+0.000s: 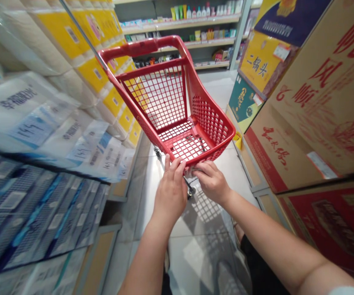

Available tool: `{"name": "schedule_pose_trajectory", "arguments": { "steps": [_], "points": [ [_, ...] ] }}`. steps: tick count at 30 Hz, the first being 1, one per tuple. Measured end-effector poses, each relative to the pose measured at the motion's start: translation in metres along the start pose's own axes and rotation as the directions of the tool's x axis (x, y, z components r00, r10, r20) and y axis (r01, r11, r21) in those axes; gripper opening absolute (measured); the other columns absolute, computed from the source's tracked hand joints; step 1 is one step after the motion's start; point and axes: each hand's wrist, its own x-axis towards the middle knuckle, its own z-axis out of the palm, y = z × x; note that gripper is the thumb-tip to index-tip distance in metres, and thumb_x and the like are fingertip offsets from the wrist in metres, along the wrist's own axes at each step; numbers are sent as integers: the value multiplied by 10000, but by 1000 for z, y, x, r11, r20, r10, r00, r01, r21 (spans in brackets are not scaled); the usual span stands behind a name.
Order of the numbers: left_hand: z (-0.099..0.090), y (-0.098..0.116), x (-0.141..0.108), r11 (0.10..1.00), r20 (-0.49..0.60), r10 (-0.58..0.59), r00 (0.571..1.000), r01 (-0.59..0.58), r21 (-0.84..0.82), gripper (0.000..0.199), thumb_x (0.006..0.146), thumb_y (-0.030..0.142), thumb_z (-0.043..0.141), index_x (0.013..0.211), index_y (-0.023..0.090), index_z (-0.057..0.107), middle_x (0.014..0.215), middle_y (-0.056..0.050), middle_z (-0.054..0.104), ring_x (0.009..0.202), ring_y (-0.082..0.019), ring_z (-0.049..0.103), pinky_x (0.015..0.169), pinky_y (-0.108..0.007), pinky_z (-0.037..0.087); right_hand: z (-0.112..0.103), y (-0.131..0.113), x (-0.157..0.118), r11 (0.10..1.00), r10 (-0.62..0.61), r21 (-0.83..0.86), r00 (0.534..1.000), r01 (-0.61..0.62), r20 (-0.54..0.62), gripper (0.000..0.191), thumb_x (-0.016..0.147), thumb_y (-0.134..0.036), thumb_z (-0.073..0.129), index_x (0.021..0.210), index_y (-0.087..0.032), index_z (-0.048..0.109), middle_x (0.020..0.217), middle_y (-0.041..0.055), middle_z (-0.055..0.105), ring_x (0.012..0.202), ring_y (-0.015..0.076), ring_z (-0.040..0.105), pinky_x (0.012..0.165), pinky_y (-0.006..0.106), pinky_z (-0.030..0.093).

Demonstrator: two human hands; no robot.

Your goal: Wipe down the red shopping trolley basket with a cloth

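Note:
A red plastic shopping cart (215, 123) on small wheels stands in front of me, its handle at the far end and its mesh basket holding nothing. The fingers of my left hand (171, 190) are hooked over the basket's near rim, thumb side toward the middle. Just right of it, my right hand (211, 180) is closed at the same rim, fingers bent. Between the hands, a small crumpled greyish-white piece (190, 171) shows at my right fingertips, pressed to the rim. It looks like thin cloth or tissue, but I cannot make out which. My right fingertips are partly hidden.
Wrapped paper packs (26, 110) line the left side, with yellow-labelled packs (69, 35) behind them. Stacked cartons (327, 94) form the right side. Shelves of bottles and tubes (198, 12) cross the far end. Pale floor tiles (192, 250) run beneath the cart and my feet.

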Motion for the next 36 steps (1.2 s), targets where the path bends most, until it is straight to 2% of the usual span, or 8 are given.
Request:
{"name": "schedule_pose_trajectory", "arguments": {
  "steps": [3, 6, 10, 15, 24, 29, 34, 36],
  "points": [
    [-1, 0, -1, 1000, 11, -4, 1000, 4, -1, 552, 882, 68, 439, 1411, 162, 312, 1440, -150, 425, 1483, -290, 118, 1154, -512, 346, 0, -2, -1, 1000, 11, -4, 1000, -11, -27, 254, 926, -91, 465, 996, -189, 689, 1042, 84, 642, 1045, 208, 536, 932, 374, 504],
    [-3, 0, -3, 1000, 12, -11, 1000, 11, 0, 555, 880, 61, 438, 1412, 156, 313, 1443, -147, 421, 1484, -285, 114, 1164, -507, 333, 2, -5, -2, 1000, 11, -26, 999, -10, 32, 237, 932, -101, 467, 954, -177, 691, 1008, 79, 647, 983, 207, 531, 887, 357, 506],
    [-6, -2, -6, 1000, 13, -5, 1000, 5, 5, 560, 875, 53, 439, 1413, 150, 315, 1444, -145, 418, 1485, -286, 111, 1169, -504, 326, 6, -7, -2, 1000, 1, -22, 999, 0, 33, 237, 934, -104, 471, 1001, -177, 685, 1049, 73, 642, 985, 202, 520, 914, 346, 483],
    [-10, -5, -11, 1000, 14, -8, 1000, 8, 23, 580, 864, 47, 449, 1416, 162, 314, 1446, -139, 420, 1482, -282, 132, 1170, -506, 326, 12, -8, -4, 999, -22, -25, 996, 25, 91, 238, 939, -114, 463, 933, -174, 693, 989, 75, 644, 976, 212, 520, 880, 347, 470],
    [-19, -7, -15, 999, 8, -22, 1000, 22, 43, 531, 869, 60, 448, 1382, 160, 353, 1421, -132, 448, 1478, -281, 156, 1163, -507, 339, 24, -18, -12, 984, -12, -171, 986, 41, 165, 213, 922, -119, 503, 921, -174, 708, 1002, 76, 666, 921, 217, 534, 838, 357, 449],
    [-21, -6, -17, 998, 11, -28, 1000, 27, 60, 525, 874, 68, 451, 1381, 162, 355, 1415, -138, 460, 1476, -286, 161, 1154, -507, 354, 22, -25, -10, 980, 12, -197, 988, 19, 154, 210, 923, -130, 503, 901, -169, 708, 1005, 80, 670, 899, 218, 542, 831, 362, 456],
    [-26, -5, -19, 996, 50, -16, 999, 11, 89, 526, 873, 65, 448, 1384, 148, 353, 1423, -143, 460, 1478, -281, 153, 1147, -487, 372, 14, -36, -2, 993, 17, -114, 989, 0, 146, 246, 953, -135, 459, 1005, -169, 697, 1071, 82, 656, 987, 204, 541, 909, 340, 465],
    [-29, -3, -21, 994, 53, -21, 998, 15, 105, 515, 871, 61, 442, 1374, 145, 368, 1414, -141, 470, 1475, -282, 168, 1143, -486, 378, 9, -40, 1, 994, 32, -108, 988, -15, 149, 240, 947, -132, 467, 985, -173, 700, 1040, 90, 656, 979, 209, 548, 889, 345, 483]
  ]
}}
